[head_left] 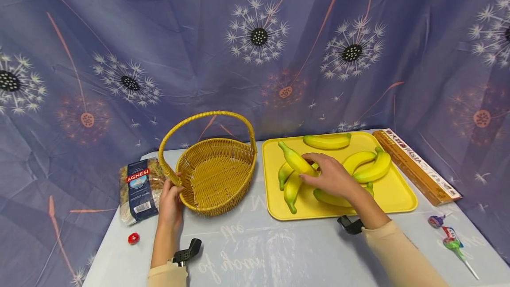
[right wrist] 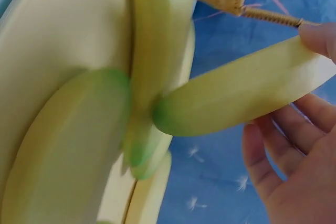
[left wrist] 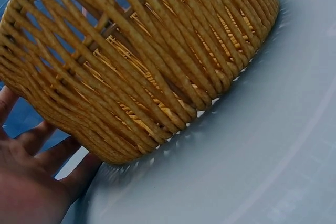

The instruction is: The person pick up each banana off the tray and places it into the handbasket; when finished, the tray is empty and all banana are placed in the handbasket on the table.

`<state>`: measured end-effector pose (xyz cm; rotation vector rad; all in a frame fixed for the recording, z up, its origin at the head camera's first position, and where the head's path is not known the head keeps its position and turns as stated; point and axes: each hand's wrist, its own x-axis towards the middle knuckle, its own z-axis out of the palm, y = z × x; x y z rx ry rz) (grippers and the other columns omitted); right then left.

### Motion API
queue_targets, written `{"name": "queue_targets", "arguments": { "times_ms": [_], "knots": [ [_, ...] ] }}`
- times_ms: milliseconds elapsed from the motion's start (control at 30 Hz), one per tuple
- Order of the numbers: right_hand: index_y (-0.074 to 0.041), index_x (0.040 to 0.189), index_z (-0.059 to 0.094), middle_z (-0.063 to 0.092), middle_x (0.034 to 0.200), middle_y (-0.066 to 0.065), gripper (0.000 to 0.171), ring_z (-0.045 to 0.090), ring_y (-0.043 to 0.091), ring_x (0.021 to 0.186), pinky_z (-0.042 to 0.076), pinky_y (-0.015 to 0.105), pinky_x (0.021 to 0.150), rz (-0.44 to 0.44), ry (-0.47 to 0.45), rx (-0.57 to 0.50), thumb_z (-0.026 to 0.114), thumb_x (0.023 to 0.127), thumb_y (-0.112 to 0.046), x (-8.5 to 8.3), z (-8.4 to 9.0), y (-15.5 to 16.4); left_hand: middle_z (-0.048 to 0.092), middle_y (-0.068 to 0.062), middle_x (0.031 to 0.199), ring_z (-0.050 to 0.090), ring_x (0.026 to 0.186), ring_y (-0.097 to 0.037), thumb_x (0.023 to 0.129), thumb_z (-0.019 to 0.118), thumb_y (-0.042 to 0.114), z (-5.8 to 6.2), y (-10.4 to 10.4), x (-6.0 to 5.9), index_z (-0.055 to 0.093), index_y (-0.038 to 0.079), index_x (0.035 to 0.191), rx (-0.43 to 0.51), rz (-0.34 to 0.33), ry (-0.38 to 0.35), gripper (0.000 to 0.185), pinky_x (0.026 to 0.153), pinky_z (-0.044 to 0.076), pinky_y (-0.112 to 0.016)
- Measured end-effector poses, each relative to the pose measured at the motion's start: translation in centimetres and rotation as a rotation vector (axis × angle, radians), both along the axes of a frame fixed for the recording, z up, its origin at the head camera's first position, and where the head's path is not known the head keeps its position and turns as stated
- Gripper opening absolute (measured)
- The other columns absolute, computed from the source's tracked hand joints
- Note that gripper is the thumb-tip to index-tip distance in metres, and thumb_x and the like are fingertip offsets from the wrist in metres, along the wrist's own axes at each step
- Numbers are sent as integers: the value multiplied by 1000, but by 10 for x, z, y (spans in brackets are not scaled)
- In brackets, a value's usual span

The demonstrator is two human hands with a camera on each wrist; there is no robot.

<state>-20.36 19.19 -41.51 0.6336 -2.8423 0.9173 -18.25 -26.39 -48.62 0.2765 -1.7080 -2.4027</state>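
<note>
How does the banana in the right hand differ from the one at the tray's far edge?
The banana in the right hand is pinched by the right hand, tilted with one tip raised over others; the far banana lies flat, alone and untouched by the yellow tray rim. Both are yellow with green tips.

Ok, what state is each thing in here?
Basket: upright, nothing inside, steadied by the left hand.
Tray: flat, holds bananas.
Banana: pinched by the right hand, tip raised.
Pasta bag: lying flat, sealed.
Box: lying flat beside the tray.
</note>
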Motion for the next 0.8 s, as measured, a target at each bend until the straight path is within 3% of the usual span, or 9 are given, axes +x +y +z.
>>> {"name": "queue_targets", "arguments": {
  "times_ms": [300, 467, 567, 700, 800],
  "knots": [
    [-28, 125, 59, 61, 99, -8, 42, 56, 14, 84, 49, 34, 65, 117, -139, -150, 67, 87, -46, 8, 13, -26, 32, -14, 145, 32, 128, -29, 92, 36, -2, 1, 1, 2, 40, 4, 137, -17, 12, -2, 46, 97, 29, -37],
    [-21, 135, 53, 60, 104, -4, 62, 55, 15, 93, 48, 36, 75, 110, -229, -254, 63, 85, -57, 11, 26, -46, 32, -13, 145, 32, 129, -28, 92, 37, -2, 2, 2, 3, 40, 4, 138, -28, 13, -10, 46, 99, 27, -37],
    [-20, 144, 43, 59, 101, 1, 71, 56, 24, 85, 48, 39, 71, 139, -316, -323, 61, 87, -57, 13, 36, -60, 32, -11, 145, 31, 129, -26, 92, 37, -2, 2, 3, 2, 40, 4, 138, -28, 8, -13, 46, 99, 26, -36],
    [-34, 148, 31, 54, 83, 12, 67, 52, 37, 67, 50, 46, 61, 262, -471, -448, 60, 90, -52, 11, 46, -81, 32, -12, 145, 31, 129, -28, 92, 37, -2, 0, 4, 2, 40, 3, 137, -26, 15, 5, 45, 99, 26, -38],
    [-44, 147, 27, 53, 78, 17, 63, 51, 36, 67, 51, 50, 62, 358, -516, -488, 59, 92, -47, 3, 48, -95, 32, -14, 144, 32, 128, -29, 93, 37, -1, -4, 9, 2, 41, 3, 137, -19, 13, 20, 44, 98, 27, -39]
  ]
}}
